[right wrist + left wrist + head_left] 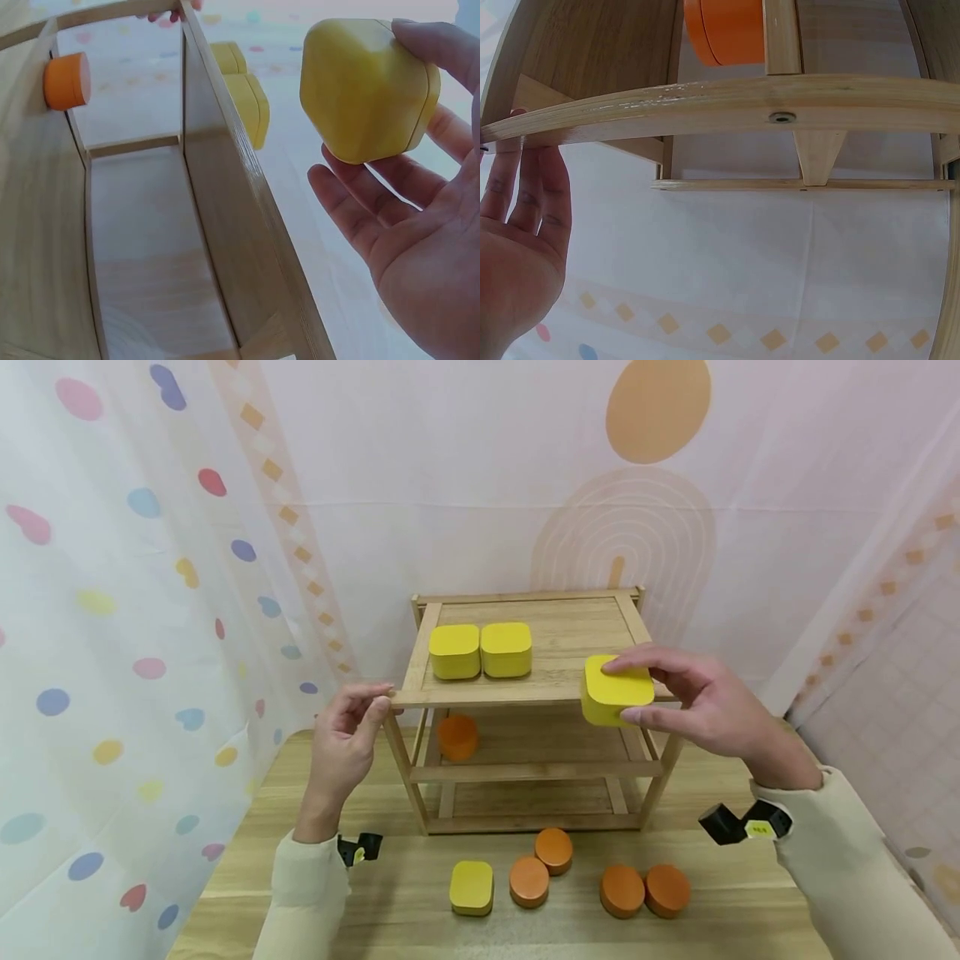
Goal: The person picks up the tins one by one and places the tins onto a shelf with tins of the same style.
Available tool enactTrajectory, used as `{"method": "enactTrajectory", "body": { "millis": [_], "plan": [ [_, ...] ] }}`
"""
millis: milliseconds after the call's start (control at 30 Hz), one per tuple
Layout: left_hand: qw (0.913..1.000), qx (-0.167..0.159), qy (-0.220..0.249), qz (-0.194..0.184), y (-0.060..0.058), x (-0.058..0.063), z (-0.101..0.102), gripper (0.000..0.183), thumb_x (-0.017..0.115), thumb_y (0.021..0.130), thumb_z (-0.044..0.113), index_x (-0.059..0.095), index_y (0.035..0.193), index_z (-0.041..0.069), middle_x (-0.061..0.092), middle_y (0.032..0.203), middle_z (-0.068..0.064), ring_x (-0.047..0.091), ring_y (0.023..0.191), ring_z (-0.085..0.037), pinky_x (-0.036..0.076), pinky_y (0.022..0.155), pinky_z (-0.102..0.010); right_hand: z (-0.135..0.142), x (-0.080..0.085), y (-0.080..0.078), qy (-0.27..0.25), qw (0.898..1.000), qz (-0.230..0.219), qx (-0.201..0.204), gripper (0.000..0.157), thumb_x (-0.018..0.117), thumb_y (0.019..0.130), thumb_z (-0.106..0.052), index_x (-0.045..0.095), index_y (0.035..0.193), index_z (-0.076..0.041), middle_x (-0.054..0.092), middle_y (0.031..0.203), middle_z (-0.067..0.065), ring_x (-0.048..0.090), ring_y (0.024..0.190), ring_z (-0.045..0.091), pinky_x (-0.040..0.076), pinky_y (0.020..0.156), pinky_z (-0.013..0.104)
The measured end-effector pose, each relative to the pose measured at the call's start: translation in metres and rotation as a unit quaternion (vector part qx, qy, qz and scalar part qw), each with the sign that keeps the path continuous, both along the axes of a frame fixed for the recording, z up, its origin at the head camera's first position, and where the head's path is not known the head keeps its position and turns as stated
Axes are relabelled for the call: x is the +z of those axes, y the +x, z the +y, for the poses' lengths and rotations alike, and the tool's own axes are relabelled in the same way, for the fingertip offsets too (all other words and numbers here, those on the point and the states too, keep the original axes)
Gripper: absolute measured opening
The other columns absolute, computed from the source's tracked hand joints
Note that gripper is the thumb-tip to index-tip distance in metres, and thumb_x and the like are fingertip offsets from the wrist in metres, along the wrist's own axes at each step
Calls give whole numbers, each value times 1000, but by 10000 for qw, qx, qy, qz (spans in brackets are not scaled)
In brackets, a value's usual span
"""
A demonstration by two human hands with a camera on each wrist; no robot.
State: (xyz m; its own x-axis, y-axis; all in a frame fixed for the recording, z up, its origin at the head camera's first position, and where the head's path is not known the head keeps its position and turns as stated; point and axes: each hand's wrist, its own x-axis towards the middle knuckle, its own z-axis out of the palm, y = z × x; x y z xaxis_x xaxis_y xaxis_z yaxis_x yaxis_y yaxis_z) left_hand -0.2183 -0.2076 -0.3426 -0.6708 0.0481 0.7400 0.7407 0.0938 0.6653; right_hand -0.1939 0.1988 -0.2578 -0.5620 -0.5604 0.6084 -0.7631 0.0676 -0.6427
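My right hand (708,706) pinches a yellow square tin (609,697) between thumb and fingers, near the front right edge of the wooden shelf (577,631). A lid seam runs round this tin in the right wrist view. Two more yellow tins (506,650) sit side by side on the top board, left of centre. At the top board's front left corner, my left hand (345,743) grips the wood with thumb and fingers; in the left wrist view its fingers (529,187) reach behind the edge. An orange round tin (457,737) stands on the middle level at the left.
On the table (405,902) before the shelf lie a yellow tin (472,887) and several orange round tins (529,882), grouped in two pairs. A patterned curtain (480,468) hangs behind the shelf and along the sides.
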Motion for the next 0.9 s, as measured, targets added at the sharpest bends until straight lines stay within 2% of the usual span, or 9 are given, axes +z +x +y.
{"method": "enactTrajectory", "body": {
  "millis": [100, 233, 467, 633, 900],
  "plan": [
    [10000, 4, 11, 1, 1, 0, 0, 17, 55, 96, -9, 58, 112, -14, 69, 107, 4, 67, 85, -9, 52, 74, -16, -3, 3, -5, -78, 9999, -43, -132, 49, 68, 80, 18, 65, 124, -4, 65, 123, 6, 62, 106, 14, 51, 92, 18],
    [10000, 29, -81, 13, 1, 0, 1, 18, 55, 96, -9, 59, 113, -13, 68, 106, 4, 69, 86, -10, 52, 76, -17, -6, 7, -12, -129, 9995, -97, -277, 47, 68, 80, 18, 65, 123, -1, 65, 123, 8, 63, 101, 16, 52, 86, 19],
    [10000, 5, -79, 54, 2, 2, 2, 18, 55, 96, -10, 58, 113, -14, 69, 106, 3, 69, 86, -10, 52, 76, -17, -9, 10, -23, 176, 9978, -300, -569, 40, 67, 86, 9, 64, 125, -1, 64, 124, 4, 59, 89, 16, 50, 76, 19],
    [10000, -51, -39, -7, 3, 2, 1, 18, 54, 96, -9, 58, 113, -14, 69, 107, 3, 69, 87, -11, 53, 79, -18, -14, 13, -30, 326, 9965, -504, -589, 39, 68, 90, 4, 62, 128, -2, 63, 124, 4, 59, 90, 18, 51, 75, 20],
    [10000, -28, -26, 7, 3, 3, 2, 17, 54, 96, -10, 58, 112, -14, 68, 105, 3, 69, 85, -9, 53, 76, -16, -18, 15, -37, 354, 9957, -540, -661, 38, 69, 90, 1, 62, 128, -2, 63, 123, 4, 58, 90, 18, 50, 75, 20]
  ]
}}
